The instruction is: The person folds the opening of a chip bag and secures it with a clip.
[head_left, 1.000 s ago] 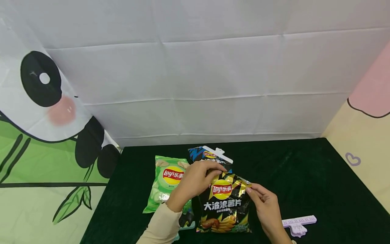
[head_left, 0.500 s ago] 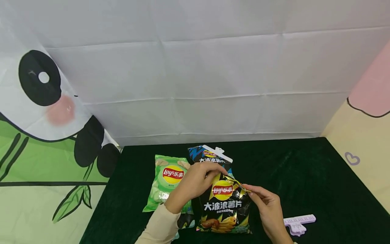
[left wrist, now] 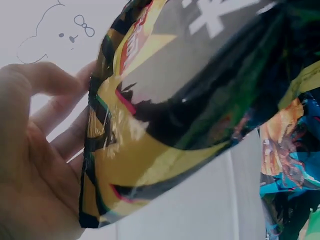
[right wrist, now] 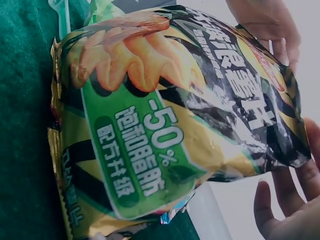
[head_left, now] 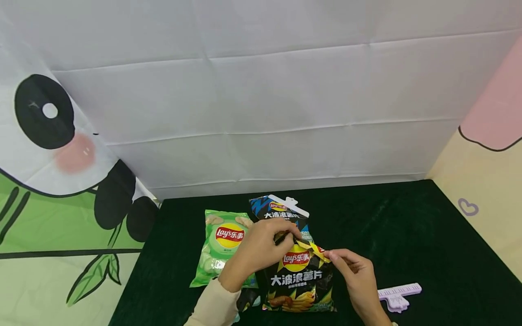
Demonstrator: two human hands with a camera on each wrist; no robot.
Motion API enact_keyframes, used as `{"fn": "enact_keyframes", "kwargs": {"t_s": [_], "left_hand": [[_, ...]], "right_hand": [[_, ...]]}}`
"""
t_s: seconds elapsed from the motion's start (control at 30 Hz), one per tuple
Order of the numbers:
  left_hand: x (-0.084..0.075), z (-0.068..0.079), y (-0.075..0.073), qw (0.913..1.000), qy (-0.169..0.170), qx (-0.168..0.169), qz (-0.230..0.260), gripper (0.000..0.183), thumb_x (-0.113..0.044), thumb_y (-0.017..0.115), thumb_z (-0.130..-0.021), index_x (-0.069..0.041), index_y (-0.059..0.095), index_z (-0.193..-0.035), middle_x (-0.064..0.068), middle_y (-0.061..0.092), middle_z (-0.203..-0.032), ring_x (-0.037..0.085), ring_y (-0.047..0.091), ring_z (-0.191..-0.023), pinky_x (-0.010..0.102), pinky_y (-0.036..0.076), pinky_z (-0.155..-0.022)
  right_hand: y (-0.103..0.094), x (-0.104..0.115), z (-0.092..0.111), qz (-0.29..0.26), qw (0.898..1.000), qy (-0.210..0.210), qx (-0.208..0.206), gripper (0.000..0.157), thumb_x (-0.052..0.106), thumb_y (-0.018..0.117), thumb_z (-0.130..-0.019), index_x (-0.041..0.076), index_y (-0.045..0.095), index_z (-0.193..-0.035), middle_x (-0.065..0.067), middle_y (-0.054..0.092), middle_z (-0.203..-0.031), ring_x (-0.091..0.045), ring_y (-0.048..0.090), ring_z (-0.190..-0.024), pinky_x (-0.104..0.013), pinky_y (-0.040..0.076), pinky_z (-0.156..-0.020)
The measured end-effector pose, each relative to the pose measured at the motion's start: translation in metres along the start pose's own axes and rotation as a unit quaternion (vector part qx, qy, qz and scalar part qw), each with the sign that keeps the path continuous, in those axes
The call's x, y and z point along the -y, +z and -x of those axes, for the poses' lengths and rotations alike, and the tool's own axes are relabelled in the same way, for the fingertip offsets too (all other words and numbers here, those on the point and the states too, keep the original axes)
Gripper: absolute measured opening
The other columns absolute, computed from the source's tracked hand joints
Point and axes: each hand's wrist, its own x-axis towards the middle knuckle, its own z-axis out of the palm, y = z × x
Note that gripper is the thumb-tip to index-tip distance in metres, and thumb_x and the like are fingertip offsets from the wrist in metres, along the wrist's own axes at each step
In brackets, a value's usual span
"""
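Note:
A black and gold bag of potato chips (head_left: 297, 285) is near the front of the table, its top edge bent over toward me. My left hand (head_left: 265, 244) pinches the top left corner between thumb and fingers. At the top right corner, the thumb and fingers of my right hand (head_left: 355, 276) pinch the folded edge. In the left wrist view the black bag (left wrist: 165, 120) fills the middle, with the left hand (left wrist: 40, 130) at its sealed end. The bag's front with its green label (right wrist: 135, 150) shows in the right wrist view.
To the left lies a green chip bag (head_left: 220, 244), partly behind my left forearm. A blue chip bag (head_left: 261, 206) with a white sealing clip (head_left: 288, 206) on its top lies behind the black one. A lilac sealing clip (head_left: 399, 294) rests on the dark green cloth at right.
The black bag's top edge has been folded down toward me, and its logo has partly gone under the fold. Both hands have stayed at the two top corners, shifting slightly down.

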Motion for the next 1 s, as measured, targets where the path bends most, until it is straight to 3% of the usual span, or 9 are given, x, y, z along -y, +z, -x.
{"fn": "enact_keyframes", "kwargs": {"t_s": [0.13, 0.3, 0.5, 0.77, 1.0], "left_hand": [[-0.004, -0.001, 0.001, 0.9996, 0.015, -0.007, -0.022, 0.010, -0.040, 0.064, -0.088, -0.031, 0.066, -0.090, -0.018, 0.068, -0.089, -0.002, 0.059, -0.075, 0.019, 0.049, -0.069], [-0.005, -0.001, 0.002, 0.9992, 0.003, 0.009, -0.040, 0.019, -0.044, 0.066, -0.086, -0.028, 0.066, -0.096, -0.014, 0.070, -0.092, -0.001, 0.062, -0.079, 0.019, 0.051, -0.071], [-0.004, 0.000, 0.002, 0.9967, -0.003, 0.018, -0.080, 0.022, -0.047, 0.062, -0.087, -0.029, 0.072, -0.093, -0.014, 0.072, -0.088, 0.001, 0.060, -0.068, 0.018, 0.047, -0.064], [-0.005, 0.000, 0.003, 0.9963, 0.019, 0.013, -0.083, 0.017, -0.042, 0.060, -0.090, -0.029, 0.072, -0.091, -0.014, 0.073, -0.091, 0.002, 0.066, -0.081, 0.024, 0.052, -0.074], [-0.003, 0.003, 0.007, 0.9965, 0.026, 0.007, -0.080, 0.016, -0.039, 0.059, -0.091, -0.028, 0.071, -0.094, -0.013, 0.072, -0.098, 0.003, 0.067, -0.088, 0.028, 0.053, -0.079]], "right_hand": [[0.006, 0.002, 0.000, 0.026, 0.999, 0.018, -0.036, 0.025, 0.017, 0.070, -0.085, -0.001, 0.062, -0.102, -0.004, 0.072, -0.090, -0.014, 0.066, -0.087, -0.024, 0.054, -0.076], [0.005, 0.003, 0.000, 0.055, 0.997, 0.022, -0.043, 0.031, 0.018, 0.075, -0.080, 0.007, 0.064, -0.108, -0.002, 0.073, -0.094, -0.010, 0.063, -0.097, -0.022, 0.054, -0.077], [0.002, 0.003, -0.001, 0.080, 0.996, 0.013, -0.032, 0.028, 0.019, 0.074, -0.081, 0.008, 0.066, -0.105, -0.002, 0.073, -0.095, -0.006, 0.059, -0.104, -0.022, 0.053, -0.080], [-0.003, 0.003, 0.000, 0.097, 0.995, 0.012, -0.011, 0.027, 0.022, 0.071, -0.084, 0.008, 0.065, -0.106, -0.002, 0.074, -0.094, -0.005, 0.059, -0.104, -0.021, 0.051, -0.083], [-0.016, 0.004, 0.007, 0.144, 0.989, -0.031, 0.008, 0.023, 0.025, 0.066, -0.089, 0.016, 0.064, -0.110, 0.002, 0.071, -0.107, -0.006, 0.063, -0.103, -0.020, 0.050, -0.089]]}}
